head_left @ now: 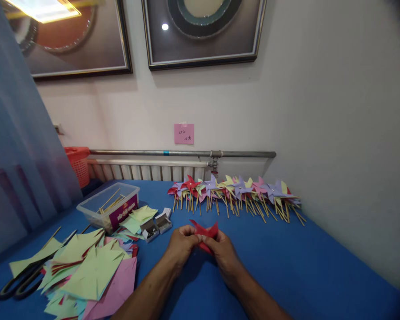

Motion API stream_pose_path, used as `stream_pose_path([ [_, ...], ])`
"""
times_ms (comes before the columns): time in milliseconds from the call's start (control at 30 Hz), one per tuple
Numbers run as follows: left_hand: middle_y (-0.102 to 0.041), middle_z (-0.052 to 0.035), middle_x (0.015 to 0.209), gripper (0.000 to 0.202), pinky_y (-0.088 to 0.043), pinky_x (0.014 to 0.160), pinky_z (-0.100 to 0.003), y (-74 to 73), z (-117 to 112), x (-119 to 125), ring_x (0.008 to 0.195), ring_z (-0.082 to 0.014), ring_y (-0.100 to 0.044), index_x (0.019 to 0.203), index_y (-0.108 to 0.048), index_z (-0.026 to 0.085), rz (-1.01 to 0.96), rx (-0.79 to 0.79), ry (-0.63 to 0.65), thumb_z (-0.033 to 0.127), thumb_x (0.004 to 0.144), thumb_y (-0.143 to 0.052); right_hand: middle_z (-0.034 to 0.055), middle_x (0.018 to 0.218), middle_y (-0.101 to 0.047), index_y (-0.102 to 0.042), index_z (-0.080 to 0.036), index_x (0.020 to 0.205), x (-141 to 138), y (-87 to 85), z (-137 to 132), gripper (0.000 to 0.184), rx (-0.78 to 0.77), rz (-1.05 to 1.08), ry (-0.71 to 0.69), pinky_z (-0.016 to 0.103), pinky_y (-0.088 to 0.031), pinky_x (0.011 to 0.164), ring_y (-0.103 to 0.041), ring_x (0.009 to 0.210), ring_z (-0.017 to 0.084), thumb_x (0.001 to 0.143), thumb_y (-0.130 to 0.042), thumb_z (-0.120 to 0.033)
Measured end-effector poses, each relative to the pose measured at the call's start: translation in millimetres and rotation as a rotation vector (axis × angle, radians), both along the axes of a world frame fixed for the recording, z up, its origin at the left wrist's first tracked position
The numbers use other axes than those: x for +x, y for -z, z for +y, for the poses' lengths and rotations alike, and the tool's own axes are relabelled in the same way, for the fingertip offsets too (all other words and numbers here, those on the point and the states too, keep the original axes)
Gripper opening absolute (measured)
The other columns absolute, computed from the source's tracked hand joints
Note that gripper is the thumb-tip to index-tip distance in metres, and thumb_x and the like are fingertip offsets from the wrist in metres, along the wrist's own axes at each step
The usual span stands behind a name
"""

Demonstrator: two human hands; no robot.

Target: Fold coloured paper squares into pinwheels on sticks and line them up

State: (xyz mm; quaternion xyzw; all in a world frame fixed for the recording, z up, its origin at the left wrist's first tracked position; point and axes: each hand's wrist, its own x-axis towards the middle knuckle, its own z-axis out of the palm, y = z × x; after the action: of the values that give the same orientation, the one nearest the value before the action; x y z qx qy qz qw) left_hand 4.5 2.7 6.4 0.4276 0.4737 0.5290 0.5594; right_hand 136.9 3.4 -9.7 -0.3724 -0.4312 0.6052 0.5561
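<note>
Between my two hands, above the blue table cover (273,266), is a red paper pinwheel (206,231) with its corners folded inward. My left hand (183,242) pinches it on the left side, thumb near the centre. On the other side my right hand (222,246) grips it, and both thumbs nearly meet at the middle. Whether a pin sits under the thumbs is hidden. Just left of my hands, an open small box (150,232) holds metal pins, with its sleeve (163,223) beside it.
Finished pinwheels on sticks (240,191) lie in a row along the back. At left are cut paper squares (93,271), black-handled scissors (26,278) and a clear plastic tub (133,190) with sticks. A red basket (78,164) stands behind, near a radiator (146,163).
</note>
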Motion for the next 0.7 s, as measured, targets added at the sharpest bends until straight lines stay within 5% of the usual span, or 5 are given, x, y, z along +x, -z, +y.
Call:
stream_pose_path([
  [533, -0.052, 0.004, 0.048, 0.028, -0.025, 0.046, -0.022, 9.0, 4, -1, 0.042, -0.0068, -0.038, 0.061, -0.06, 0.016, 0.053, 0.007, 0.006, 0.034, 0.056, -0.081, 0.001, 0.075, -0.073, -0.071, -0.019, 0.081, 0, 5.3, 4, 0.024, 0.0, -0.034, 0.06, 0.029, -0.049, 0.068, -0.063, 0.068, 0.017, 0.063, -0.083, -0.03],
  [700, -0.06, 0.0007, 0.055, 0.028, -0.036, 0.052, -0.023, -4.9, 6, -11, 0.05, -0.0107, -0.049, 0.066, -0.066, 0.015, 0.121, 0.121, -0.123, 0.038, 0.058, -0.08, -0.0004, 0.069, -0.07, -0.069, -0.018, 0.082, 1, 9.9, 6, 0.029, -0.043, 0.003, 0.05, 0.025, -0.046, 0.06, -0.06, 0.061, 0.014, 0.062, -0.084, -0.034],
])
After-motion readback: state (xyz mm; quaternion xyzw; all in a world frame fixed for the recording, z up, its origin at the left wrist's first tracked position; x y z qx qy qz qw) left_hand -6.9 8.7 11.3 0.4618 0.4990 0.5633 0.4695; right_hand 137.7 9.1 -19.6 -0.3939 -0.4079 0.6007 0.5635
